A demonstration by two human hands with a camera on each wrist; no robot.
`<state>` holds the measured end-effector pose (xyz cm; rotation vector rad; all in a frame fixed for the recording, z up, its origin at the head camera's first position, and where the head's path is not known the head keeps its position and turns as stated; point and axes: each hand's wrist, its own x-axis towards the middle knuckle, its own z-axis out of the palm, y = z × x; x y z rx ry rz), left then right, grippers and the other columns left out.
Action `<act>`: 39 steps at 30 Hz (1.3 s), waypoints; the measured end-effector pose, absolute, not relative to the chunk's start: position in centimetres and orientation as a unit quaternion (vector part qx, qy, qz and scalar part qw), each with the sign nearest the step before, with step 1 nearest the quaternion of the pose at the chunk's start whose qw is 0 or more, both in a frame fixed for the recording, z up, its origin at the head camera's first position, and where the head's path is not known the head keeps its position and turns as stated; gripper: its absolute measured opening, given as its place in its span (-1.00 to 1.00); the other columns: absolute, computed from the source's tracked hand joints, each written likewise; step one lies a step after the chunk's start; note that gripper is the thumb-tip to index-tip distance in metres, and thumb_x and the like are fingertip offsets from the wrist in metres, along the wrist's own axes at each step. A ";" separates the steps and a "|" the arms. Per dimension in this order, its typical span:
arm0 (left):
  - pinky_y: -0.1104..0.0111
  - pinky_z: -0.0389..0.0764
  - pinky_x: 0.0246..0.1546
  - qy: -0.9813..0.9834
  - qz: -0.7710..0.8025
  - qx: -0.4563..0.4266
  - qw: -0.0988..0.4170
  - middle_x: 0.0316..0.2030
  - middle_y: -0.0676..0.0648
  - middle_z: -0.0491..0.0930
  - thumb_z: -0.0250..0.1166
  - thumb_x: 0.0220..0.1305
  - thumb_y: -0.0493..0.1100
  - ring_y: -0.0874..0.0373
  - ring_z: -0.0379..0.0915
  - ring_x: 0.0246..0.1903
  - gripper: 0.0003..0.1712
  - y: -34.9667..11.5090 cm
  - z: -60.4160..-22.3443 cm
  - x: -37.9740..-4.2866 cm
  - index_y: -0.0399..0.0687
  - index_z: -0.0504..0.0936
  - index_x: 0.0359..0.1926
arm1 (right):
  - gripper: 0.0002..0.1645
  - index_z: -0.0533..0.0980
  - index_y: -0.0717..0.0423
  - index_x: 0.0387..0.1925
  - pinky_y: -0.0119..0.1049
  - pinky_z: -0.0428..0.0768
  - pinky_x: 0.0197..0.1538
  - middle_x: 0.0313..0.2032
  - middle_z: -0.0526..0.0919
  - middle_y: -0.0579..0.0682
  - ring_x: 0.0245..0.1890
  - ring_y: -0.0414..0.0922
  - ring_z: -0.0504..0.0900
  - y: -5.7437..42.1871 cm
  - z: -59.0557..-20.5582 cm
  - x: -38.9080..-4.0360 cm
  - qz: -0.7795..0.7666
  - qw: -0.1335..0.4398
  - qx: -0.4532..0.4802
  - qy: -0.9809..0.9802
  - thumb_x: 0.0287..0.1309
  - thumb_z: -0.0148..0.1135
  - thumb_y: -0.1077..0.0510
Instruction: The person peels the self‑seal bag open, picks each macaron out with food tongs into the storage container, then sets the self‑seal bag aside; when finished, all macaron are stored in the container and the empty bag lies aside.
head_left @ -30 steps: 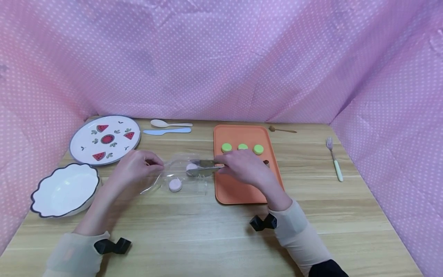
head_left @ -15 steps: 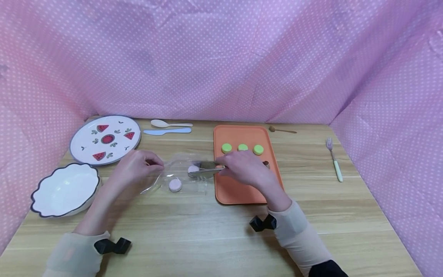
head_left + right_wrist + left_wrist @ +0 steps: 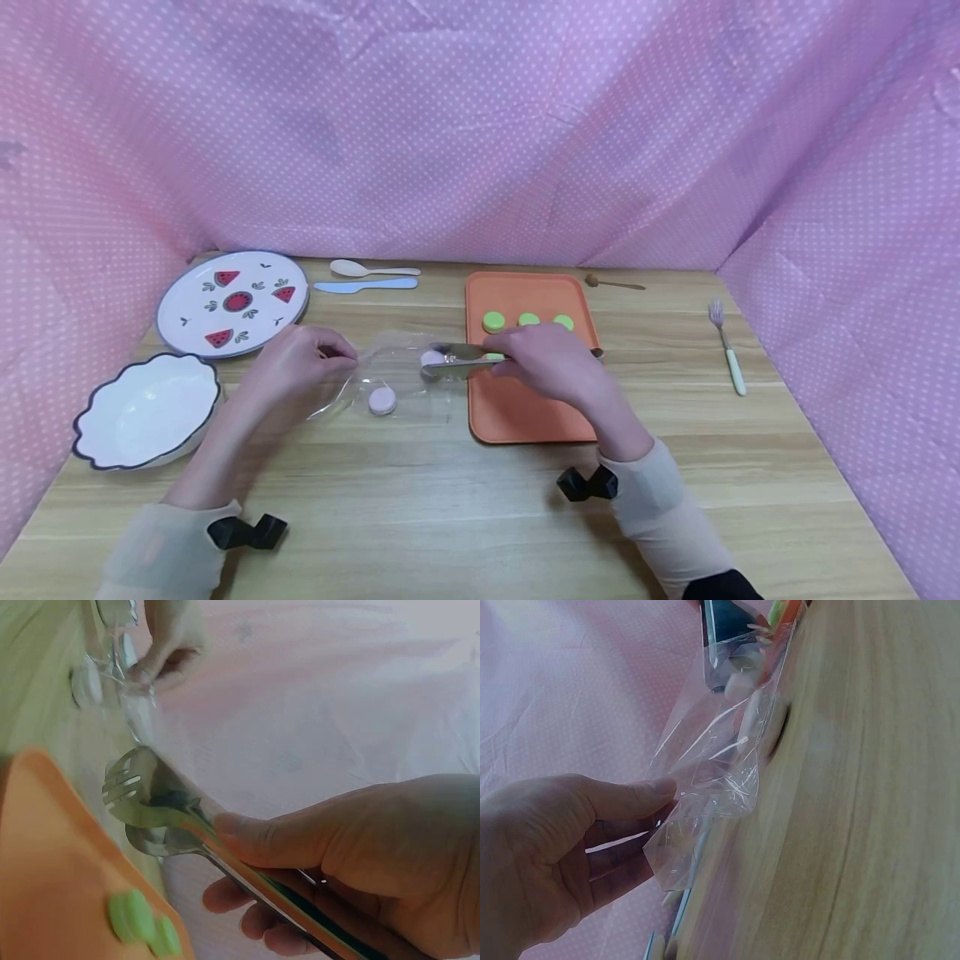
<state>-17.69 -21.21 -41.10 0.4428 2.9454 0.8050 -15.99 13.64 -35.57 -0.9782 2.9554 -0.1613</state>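
Note:
My left hand pinches the left edge of a clear plastic bag between thumb and fingers. One pale lilac macaron lies at the bag. My right hand grips metal serving tongs, one end slotted like a fork and the other rounded. At the tong tips, over the right part of the bag, is a second lilac macaron. In the left wrist view this macaron looks blurred at the tong ends. Its view from the right wrist is hidden by the tongs.
An orange tray bearing several green macarons lies under my right hand. At left stand a scalloped white bowl and a watermelon-patterned plate. A spoon, blue knife, wooden stick and fork lie around.
My right hand and the tongs have shifted right, and the upper lilac macaron has moved right with the tips. My left hand keeps its hold on the bag, almost still.

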 end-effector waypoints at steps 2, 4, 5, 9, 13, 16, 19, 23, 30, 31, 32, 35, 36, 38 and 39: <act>0.31 0.51 -0.26 0.954 0.262 0.140 0.032 -0.44 0.20 0.70 0.39 0.08 0.00 0.27 0.56 -0.36 -0.94 -21.2 -41.1 -17.7 0.26 0.72 -0.37 | -0.80 0.55 -0.35 -0.21 -0.36 0.36 -0.47 -0.50 0.50 -0.37 -0.51 -0.28 0.40 14.9 -35.3 -15.9 -0.060 0.007 -0.305 0.950 0.08 0.30 -0.12; 0.31 0.50 -0.26 0.954 0.263 0.138 0.034 -0.43 0.19 0.70 0.40 0.08 -0.01 0.26 0.56 -0.36 -0.94 -21.2 -41.0 -17.7 0.27 0.72 -0.37 | -0.77 0.55 -0.35 -0.14 -0.33 0.44 -0.40 -0.43 0.55 -0.36 -0.46 -0.31 0.47 16.4 -35.2 -16.0 -0.073 0.001 -0.302 0.950 0.12 0.26 -0.12; 0.31 0.50 -0.26 0.955 0.263 0.136 0.035 -0.43 0.19 0.70 0.40 0.08 -0.01 0.26 0.56 -0.36 -0.95 -21.2 -41.0 -17.7 0.27 0.72 -0.37 | -0.75 0.55 -0.33 -0.11 -0.33 0.47 -0.36 -0.39 0.58 -0.35 -0.43 -0.32 0.50 17.3 -35.2 -16.0 -0.082 -0.001 -0.303 0.950 0.13 0.26 -0.09; 0.31 0.51 -0.26 0.954 0.265 0.137 0.036 -0.42 0.18 0.70 0.40 0.08 -0.03 0.26 0.56 -0.36 -0.95 -21.2 -41.0 -17.7 0.27 0.71 -0.38 | -0.73 0.53 -0.28 -0.07 -0.33 0.49 -0.29 -0.34 0.60 -0.35 -0.40 -0.34 0.52 20.8 -35.3 -16.2 -0.109 -0.007 -0.304 0.946 0.16 0.24 -0.04; 0.31 0.50 -0.26 0.954 0.266 0.136 0.037 -0.42 0.18 0.70 0.40 0.08 -0.02 0.25 0.55 -0.36 -0.96 -21.2 -41.1 -17.6 0.29 0.71 -0.39 | -0.71 0.54 -0.24 -0.06 -0.36 0.45 -0.31 -0.39 0.58 -0.35 -0.44 -0.34 0.47 24.3 -35.6 -15.9 -0.121 -0.017 -0.283 0.951 0.15 0.25 -0.04; 0.31 0.48 -0.26 0.955 0.264 0.131 0.038 -0.41 0.19 0.69 0.39 0.08 -0.02 0.24 0.53 -0.36 -0.96 -21.3 -41.2 -17.6 0.31 0.70 -0.39 | -0.69 0.55 -0.27 -0.04 -0.36 0.45 -0.30 -0.36 0.60 -0.37 -0.43 -0.34 0.48 26.2 -35.7 -15.5 -0.120 -0.024 -0.267 0.956 0.15 0.26 -0.03; 0.31 0.45 -0.25 0.956 0.262 0.130 0.038 -0.39 0.18 0.70 0.38 0.09 -0.02 0.22 0.52 -0.35 -0.96 -21.2 -41.3 -17.6 0.30 0.71 -0.38 | -0.82 0.54 -0.33 -0.19 -0.38 0.42 -0.36 -0.43 0.56 -0.39 -0.49 -0.34 0.44 27.2 -35.7 -15.2 -0.109 -0.022 -0.257 0.960 0.14 0.27 -0.03; 0.31 0.43 -0.24 0.956 0.263 0.124 0.040 -0.36 0.18 0.70 0.37 0.11 -0.01 0.21 0.52 -0.33 -0.97 -21.1 -41.3 -17.7 0.29 0.72 -0.37 | -0.84 0.50 -0.37 -0.30 -0.40 0.37 -0.43 -0.50 0.50 -0.41 -0.55 -0.35 0.40 27.9 -36.0 -14.9 -0.089 -0.018 -0.249 0.964 0.11 0.31 -0.01; 0.31 0.44 -0.25 0.955 0.266 0.125 0.042 -0.38 0.19 0.70 0.38 0.09 0.00 0.21 0.51 -0.35 -0.96 -21.1 -41.4 -17.6 0.29 0.72 -0.37 | -0.69 0.56 -0.32 -0.07 -0.29 0.50 -0.34 -0.35 0.63 -0.38 -0.45 -0.35 0.53 27.8 -36.2 -14.8 -0.077 -0.016 -0.260 0.962 0.10 0.29 -0.06; 0.31 0.44 -0.25 0.955 0.266 0.126 0.042 -0.38 0.19 0.70 0.38 0.09 0.00 0.22 0.51 -0.35 -0.96 -21.1 -41.4 -17.6 0.29 0.71 -0.37 | -0.67 0.56 -0.30 -0.04 -0.28 0.51 -0.32 -0.33 0.65 -0.37 -0.43 -0.34 0.55 27.7 -36.2 -14.7 -0.076 -0.014 -0.261 0.962 0.10 0.30 -0.06; 0.31 0.44 -0.24 0.955 0.267 0.125 0.042 -0.38 0.20 0.69 0.38 0.09 0.00 0.22 0.51 -0.35 -0.96 -21.1 -41.4 -17.6 0.30 0.71 -0.37 | -0.65 0.56 -0.28 -0.03 -0.27 0.52 -0.32 -0.32 0.65 -0.36 -0.42 -0.34 0.56 27.7 -36.2 -14.7 -0.074 -0.013 -0.261 0.962 0.10 0.29 -0.06; 0.30 0.44 -0.23 0.955 0.269 0.122 0.042 -0.38 0.21 0.69 0.37 0.11 0.01 0.22 0.52 -0.34 -0.97 -21.1 -41.3 -17.6 0.30 0.71 -0.37 | -0.64 0.57 -0.24 -0.01 -0.26 0.53 -0.30 -0.30 0.66 -0.35 -0.41 -0.34 0.58 27.5 -36.2 -14.7 -0.074 -0.010 -0.261 0.962 0.10 0.30 -0.04; 0.30 0.45 -0.22 0.955 0.269 0.121 0.042 -0.38 0.21 0.69 0.37 0.11 0.01 0.22 0.52 -0.34 -0.96 -21.1 -41.3 -17.6 0.30 0.72 -0.37 | -0.64 0.57 -0.24 -0.01 -0.26 0.52 -0.31 -0.30 0.66 -0.35 -0.41 -0.34 0.57 27.5 -36.3 -14.7 -0.074 -0.008 -0.260 0.963 0.10 0.31 -0.03; 0.30 0.45 -0.21 0.954 0.271 0.118 0.043 -0.37 0.21 0.69 0.36 0.12 0.01 0.22 0.52 -0.33 -0.96 -21.1 -41.2 -17.6 0.30 0.72 -0.37 | -0.66 0.57 -0.25 -0.04 -0.27 0.51 -0.32 -0.31 0.65 -0.35 -0.42 -0.34 0.56 27.4 -36.3 -14.8 -0.073 -0.005 -0.258 0.963 0.10 0.31 -0.03; 0.30 0.44 -0.22 0.955 0.271 0.117 0.044 -0.37 0.21 0.70 0.36 0.12 0.01 0.22 0.52 -0.33 -0.96 -21.1 -41.2 -17.6 0.30 0.72 -0.37 | -0.67 0.58 -0.25 -0.05 -0.27 0.50 -0.32 -0.32 0.65 -0.35 -0.42 -0.34 0.55 27.3 -36.3 -14.8 -0.070 -0.004 -0.258 0.964 0.10 0.30 -0.03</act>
